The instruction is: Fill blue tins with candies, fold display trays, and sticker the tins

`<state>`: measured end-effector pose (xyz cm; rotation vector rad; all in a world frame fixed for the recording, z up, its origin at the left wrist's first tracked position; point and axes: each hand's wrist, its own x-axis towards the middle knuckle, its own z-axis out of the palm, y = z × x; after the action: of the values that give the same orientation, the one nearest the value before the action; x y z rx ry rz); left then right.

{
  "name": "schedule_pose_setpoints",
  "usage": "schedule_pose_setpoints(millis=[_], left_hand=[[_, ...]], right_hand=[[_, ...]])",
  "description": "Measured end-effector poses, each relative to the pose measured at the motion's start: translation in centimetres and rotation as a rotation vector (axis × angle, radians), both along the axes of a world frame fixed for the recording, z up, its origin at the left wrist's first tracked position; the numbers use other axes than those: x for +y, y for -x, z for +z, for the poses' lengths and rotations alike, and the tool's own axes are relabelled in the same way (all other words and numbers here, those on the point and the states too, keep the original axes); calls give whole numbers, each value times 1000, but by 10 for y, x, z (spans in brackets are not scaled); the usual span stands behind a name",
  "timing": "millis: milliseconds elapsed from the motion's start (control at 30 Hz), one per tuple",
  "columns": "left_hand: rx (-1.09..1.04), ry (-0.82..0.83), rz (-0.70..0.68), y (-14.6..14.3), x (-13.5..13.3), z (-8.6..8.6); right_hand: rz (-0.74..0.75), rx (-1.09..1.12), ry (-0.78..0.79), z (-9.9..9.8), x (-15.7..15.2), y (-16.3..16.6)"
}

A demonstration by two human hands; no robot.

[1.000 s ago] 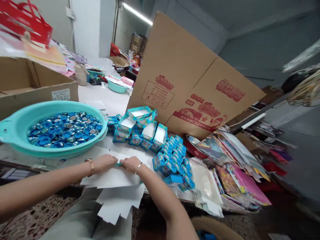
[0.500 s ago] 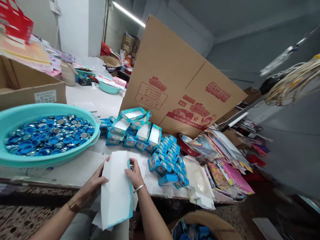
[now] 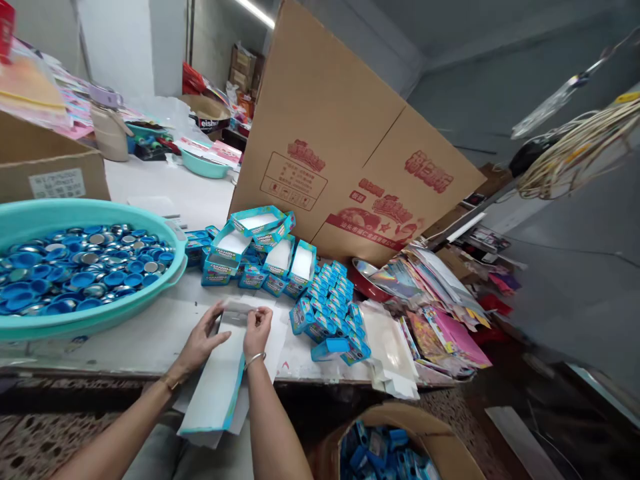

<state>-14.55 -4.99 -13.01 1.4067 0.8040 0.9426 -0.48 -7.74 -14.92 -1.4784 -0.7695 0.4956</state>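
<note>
left hand (image 3: 204,339) stretched forward, thumb splayed, grip part-open around side wall of paper carton (image 3: 214,387); right hand (image 3: 258,328) knuckles-up, grip pinched near-closed on far-end flap. carton's long trough, matte white inside, blue-green edging, slanted over near edge of bench (image 3: 145,350). smooth turquoise plastic tub (image 3: 173,267) left, glossy blue boxes (image 3: 327,300) right.

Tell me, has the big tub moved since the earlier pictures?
No. Against the big carton, the tub keeps its place; both slid left together in the picture, so the view seems to have shifted.
</note>
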Motion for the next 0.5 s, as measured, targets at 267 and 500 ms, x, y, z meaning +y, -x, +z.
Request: schedule_pose_setpoints(millis=[267,500], left_hand=[[206,-25,-129,16,17,2],[362,-116,-192,14,23,15]], right_hand=[[418,-697,438,28,-7,-26],[804,-995,646,68,34,-32]])
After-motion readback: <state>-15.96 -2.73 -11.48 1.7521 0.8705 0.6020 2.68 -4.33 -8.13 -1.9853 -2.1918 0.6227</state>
